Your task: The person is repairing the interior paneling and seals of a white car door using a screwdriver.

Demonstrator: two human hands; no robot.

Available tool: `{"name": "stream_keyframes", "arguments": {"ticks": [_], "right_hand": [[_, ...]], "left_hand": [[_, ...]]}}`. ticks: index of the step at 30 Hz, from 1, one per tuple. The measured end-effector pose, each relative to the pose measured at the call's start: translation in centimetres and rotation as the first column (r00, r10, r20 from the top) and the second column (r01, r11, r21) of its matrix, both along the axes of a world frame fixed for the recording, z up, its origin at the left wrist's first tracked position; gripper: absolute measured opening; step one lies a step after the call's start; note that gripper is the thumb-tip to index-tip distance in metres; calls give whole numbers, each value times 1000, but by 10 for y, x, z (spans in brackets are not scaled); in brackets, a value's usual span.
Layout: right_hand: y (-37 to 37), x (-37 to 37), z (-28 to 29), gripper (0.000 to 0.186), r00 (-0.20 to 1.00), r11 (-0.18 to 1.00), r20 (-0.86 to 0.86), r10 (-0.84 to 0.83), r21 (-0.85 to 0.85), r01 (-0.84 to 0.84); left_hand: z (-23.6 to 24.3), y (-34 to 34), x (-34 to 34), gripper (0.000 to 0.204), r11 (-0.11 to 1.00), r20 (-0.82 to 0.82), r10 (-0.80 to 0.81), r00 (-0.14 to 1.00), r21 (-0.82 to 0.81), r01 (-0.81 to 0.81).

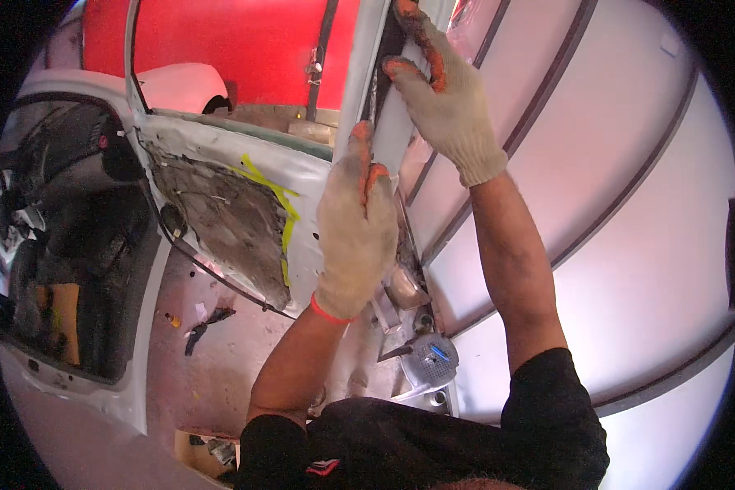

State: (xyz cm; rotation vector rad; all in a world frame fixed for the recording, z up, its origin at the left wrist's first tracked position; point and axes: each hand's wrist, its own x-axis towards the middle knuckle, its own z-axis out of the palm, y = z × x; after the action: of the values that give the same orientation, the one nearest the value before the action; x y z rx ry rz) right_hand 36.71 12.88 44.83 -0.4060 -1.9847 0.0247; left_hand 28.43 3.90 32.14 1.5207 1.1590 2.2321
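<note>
A white car door [302,175] stands open in front of me, its inner panel stripped to bare, dirty metal with yellow-green tape along one edge. My left hand [355,233], in a beige knit glove with orange-coated fingertips, is closed at the upright window frame [353,77], its fingertips against the edge. Higher and to the right, my right hand [456,106] wears a matching glove. Its thumb and forefinger are on a dark strip [390,41] that runs along the frame. Some fingers of both hands are hidden.
Left of the door is the white car body [151,327] with its dark interior. A pale ribbed panel [612,163] fills the right side. Below my hands stands a grey perforated stool-like seat [429,362] with a blue item on it. Black scraps [208,327] lie on the floor.
</note>
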Motion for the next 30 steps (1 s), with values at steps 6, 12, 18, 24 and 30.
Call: {"name": "stream_keyframes", "arguments": {"ticks": [6,12,18,24,30], "right_hand": [[7,1,-2,59,991,991,-19,136,-9,-136],[10,-6,-3,60,998,996,-36,43,82,-40],[-2,0,-1,57,988,981,-63,-144,121,151],[-3,-12,-1,57,980,979,-112,-166,101,178],[-21,8,20,53,974,961,3,-228,162,225]], "left_hand": [[-3,7,-8,49,999,-40,31,999,-13,-32],[-7,6,-16,53,995,-105,99,990,1,-99],[-81,-41,-54,59,988,-566,89,820,-51,-143],[-162,-86,-104,58,953,-451,84,888,-223,-203],[-91,-96,-97,51,951,-234,85,969,-271,-149]]}}
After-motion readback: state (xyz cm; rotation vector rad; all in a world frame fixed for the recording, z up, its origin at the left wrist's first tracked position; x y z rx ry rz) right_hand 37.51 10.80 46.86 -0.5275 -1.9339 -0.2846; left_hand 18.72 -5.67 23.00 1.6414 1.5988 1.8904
